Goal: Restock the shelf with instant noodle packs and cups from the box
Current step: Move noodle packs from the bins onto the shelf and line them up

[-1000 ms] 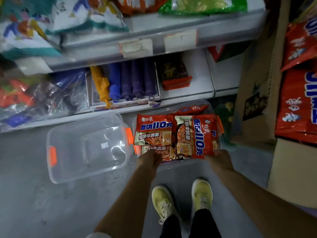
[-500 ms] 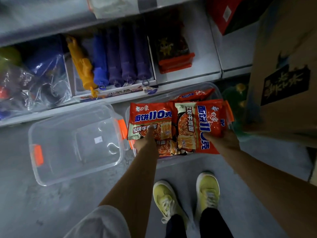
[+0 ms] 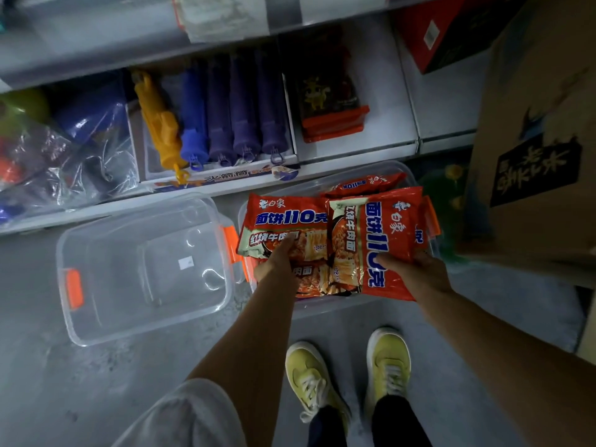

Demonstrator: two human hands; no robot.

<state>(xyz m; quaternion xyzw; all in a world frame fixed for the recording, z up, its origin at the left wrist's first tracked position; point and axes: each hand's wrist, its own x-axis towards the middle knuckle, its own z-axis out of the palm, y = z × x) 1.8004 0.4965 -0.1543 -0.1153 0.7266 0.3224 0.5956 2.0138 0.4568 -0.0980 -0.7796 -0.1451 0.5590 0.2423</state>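
Observation:
Orange-red instant noodle packs fill a clear plastic box (image 3: 397, 168) on the floor in front of the low white shelf (image 3: 387, 124). My left hand (image 3: 276, 263) grips the left noodle pack (image 3: 283, 217) at its near edge, thumb on top. My right hand (image 3: 416, 273) grips the right noodle pack (image 3: 392, 227) the same way. Both packs are raised and tilted above the box. More packs lie beneath them, one at the back (image 3: 364, 183) and one under my left hand (image 3: 311, 280).
An empty clear bin with orange latches (image 3: 142, 272) sits on the floor to the left. A big cardboard carton (image 3: 535, 130) stands at the right. The shelf holds dark packs with orange edges (image 3: 333, 119), purple and blue tubes (image 3: 245, 124) and bagged toys (image 3: 64, 150). My yellow shoes (image 3: 348, 375) stand below.
Both hands have closed on a noodle pack each and raised them off the pile in the box. The view has dropped and moved closer to the low shelf.

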